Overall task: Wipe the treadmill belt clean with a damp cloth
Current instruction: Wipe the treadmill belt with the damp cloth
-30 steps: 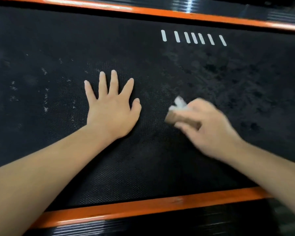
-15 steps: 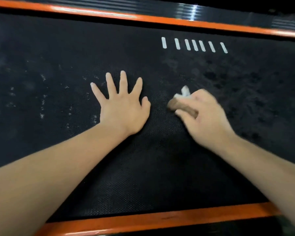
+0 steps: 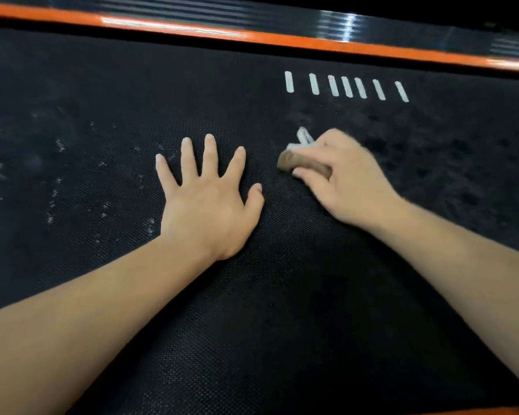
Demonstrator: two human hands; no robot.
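Our right hand grips the cloth below the white bars. Our left hand lies spread flat on the belt, lower-left of them.

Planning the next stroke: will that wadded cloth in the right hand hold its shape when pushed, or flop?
Probably floppy: the cloth is bunched into a wad in the right hand, with a loose white tail sticking out. Likely light, since fingers alone pinch it. It may drag rather than slide on the textured belt.

Left grip flat and splayed on the black belt. Right grip just beside it, clutching a wadded cloth against the belt. Pale specks at left.
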